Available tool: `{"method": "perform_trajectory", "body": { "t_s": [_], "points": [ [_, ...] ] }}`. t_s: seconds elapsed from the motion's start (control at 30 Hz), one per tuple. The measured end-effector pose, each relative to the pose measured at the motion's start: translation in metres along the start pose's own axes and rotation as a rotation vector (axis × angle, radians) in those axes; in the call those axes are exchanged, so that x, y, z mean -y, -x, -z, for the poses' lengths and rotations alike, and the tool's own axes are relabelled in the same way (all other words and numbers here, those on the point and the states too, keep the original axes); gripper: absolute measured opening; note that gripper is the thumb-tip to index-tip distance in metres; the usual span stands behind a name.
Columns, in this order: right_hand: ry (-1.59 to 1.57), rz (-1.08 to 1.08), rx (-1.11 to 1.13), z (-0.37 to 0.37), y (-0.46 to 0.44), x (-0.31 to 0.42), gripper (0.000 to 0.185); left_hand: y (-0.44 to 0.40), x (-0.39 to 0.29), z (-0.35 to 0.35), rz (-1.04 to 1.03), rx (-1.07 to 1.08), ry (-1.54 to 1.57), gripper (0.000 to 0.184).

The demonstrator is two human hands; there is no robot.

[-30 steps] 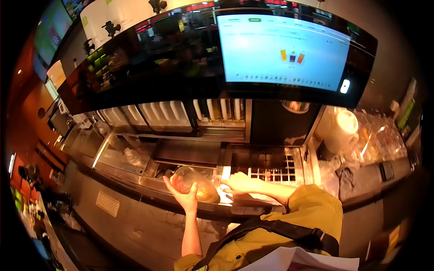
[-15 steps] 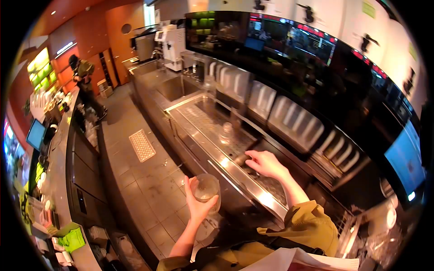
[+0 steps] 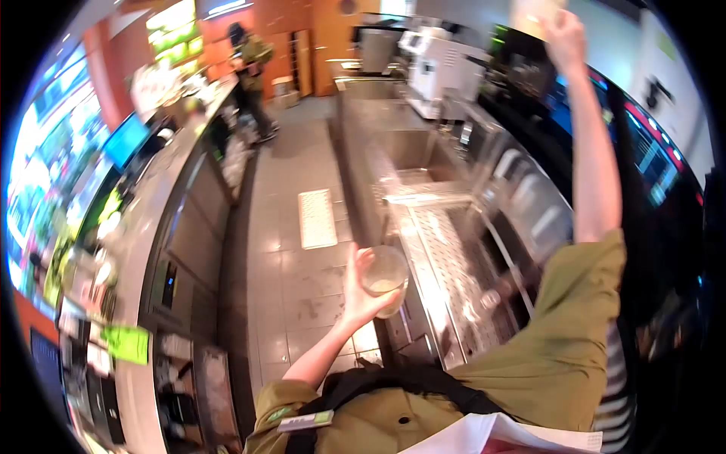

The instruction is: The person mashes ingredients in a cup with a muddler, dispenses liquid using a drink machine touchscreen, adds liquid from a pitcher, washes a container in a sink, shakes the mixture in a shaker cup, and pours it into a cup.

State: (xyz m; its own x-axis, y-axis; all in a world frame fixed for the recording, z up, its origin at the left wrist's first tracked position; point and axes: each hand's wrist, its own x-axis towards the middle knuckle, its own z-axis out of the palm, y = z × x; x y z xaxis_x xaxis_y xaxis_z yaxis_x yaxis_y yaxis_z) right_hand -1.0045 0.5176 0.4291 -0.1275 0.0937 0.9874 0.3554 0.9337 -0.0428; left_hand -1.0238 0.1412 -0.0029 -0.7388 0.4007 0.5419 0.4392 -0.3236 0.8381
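My left hand (image 3: 361, 291) is wrapped round a clear cup (image 3: 387, 274), held upright over the floor beside the counter's front edge. The cup's contents, if any, are hard to make out. High at the upper right, my right hand (image 3: 567, 38) is raised with its fingers closed. A pale, blurred thing (image 3: 532, 15) shows at those fingertips, partly cut off by the frame's top, and its kind is unclear. Below that raised arm lies the steel counter's perforated drain tray (image 3: 446, 246).
A sink (image 3: 412, 151) and a white machine (image 3: 435, 72) stand further along the steel counter. Across the tiled walkway, with its floor grate (image 3: 318, 218), runs another counter (image 3: 162, 181) bearing a screen (image 3: 127, 140). Another person (image 3: 249, 72) stands at the far end.
My right hand has risen from the steel counter to the upper right and closed near a pale thing. The view has swung right to left. My left hand still holds the cup.
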Motion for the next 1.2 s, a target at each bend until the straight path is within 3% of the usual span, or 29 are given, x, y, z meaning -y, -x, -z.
{"method": "perform_trajectory", "body": {
  "t_s": [0.03,0.1,0.13,0.23,0.47,0.53,0.57,0.73,0.9,1.1,1.2],
  "points": [
    [-0.015,0.076,-0.014,-0.035,-0.034,-0.044,0.050,-0.014,0.005,0.000,0.004,-0.043,0.019,0.114],
    [0.072,-0.140,0.409,-0.044,-0.071,-0.060,0.059,-0.042,0.015,0.004,0.015,-0.085,0.036,0.114],
    [0.057,-0.087,0.273,-0.067,-0.084,-0.091,0.061,-0.055,0.023,0.008,0.037,-0.097,0.042,0.114],
    [0.101,-0.126,0.281,-0.073,-0.082,-0.138,0.057,-0.090,0.047,0.017,0.140,-0.089,0.068,0.115],
    [0.152,-0.324,0.234,0.008,0.010,-0.185,0.049,-0.189,0.118,0.037,0.195,-0.027,0.112,0.113],
    [0.152,-0.386,0.210,0.021,0.037,-0.179,0.047,-0.225,0.140,0.043,0.185,-0.004,0.161,0.112],
    [0.150,-0.417,0.193,0.024,0.047,-0.173,0.046,-0.245,0.157,0.046,0.070,0.023,0.139,0.110],
    [0.118,-0.503,0.126,0.008,0.065,-0.114,0.040,-0.338,0.202,0.050,0.041,0.122,0.196,0.108],
    [-0.241,-0.594,0.058,-0.077,0.084,-0.050,0.035,-0.415,0.251,0.027,-0.004,0.244,0.262,0.107],
    [-0.866,-0.790,0.012,-0.209,0.120,-0.009,0.029,-0.448,0.309,-0.025,-0.028,0.379,0.141,0.106],
    [-1.028,-0.870,-0.004,-0.260,0.155,0.001,0.026,-0.452,0.328,-0.045,-0.046,0.466,0.106,0.106]
  ]
}}
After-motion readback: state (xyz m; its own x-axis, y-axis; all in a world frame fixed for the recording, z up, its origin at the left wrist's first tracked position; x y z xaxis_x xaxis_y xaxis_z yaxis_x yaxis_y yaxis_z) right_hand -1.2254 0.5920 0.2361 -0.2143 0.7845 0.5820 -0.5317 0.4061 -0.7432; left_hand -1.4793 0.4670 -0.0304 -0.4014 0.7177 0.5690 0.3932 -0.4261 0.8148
